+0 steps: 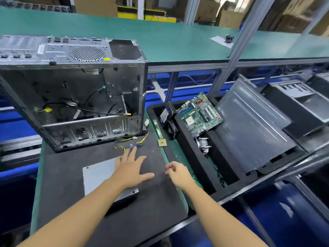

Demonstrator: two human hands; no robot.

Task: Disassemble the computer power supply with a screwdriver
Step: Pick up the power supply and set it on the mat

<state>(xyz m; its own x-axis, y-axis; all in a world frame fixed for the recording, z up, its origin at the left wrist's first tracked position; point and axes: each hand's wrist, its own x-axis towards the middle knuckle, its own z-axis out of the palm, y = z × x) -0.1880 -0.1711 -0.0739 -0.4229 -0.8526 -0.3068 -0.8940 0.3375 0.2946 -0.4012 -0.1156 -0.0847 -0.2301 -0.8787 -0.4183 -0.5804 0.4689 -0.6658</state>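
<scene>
Stretching across the back of your station, the green counter (178, 43) runs under a metal frame, with cardboard boxes (96, 6) stacked in the room behind it. On your near left stands the computer case (74, 90), its open side turned toward you and loose wires lying inside. To your right, a grey side panel (249, 125) leans in a black foam tray (192, 157).

Directly before you lies a dark mat (71, 193), and on it, flat, rests the power supply (98, 175), a grey metal box. Your left forearm crosses over it. Your left hand (131, 168) is released, fingers straight and spread, palm down over the box's far right corner and the mat beside it. Its fingertips point at the supply's cable bundle (135, 141), which trails toward the case.

Your right hand (178, 173) hovers at the mat's right edge, fingers curled inward toward the thumb; whether they pinch anything you cannot tell from here.

A green motherboard (200, 114) sits tilted in the tray. Between mat and tray lie a memory stick (158, 128) and, at its near end, a small square processor (162, 142).
</scene>
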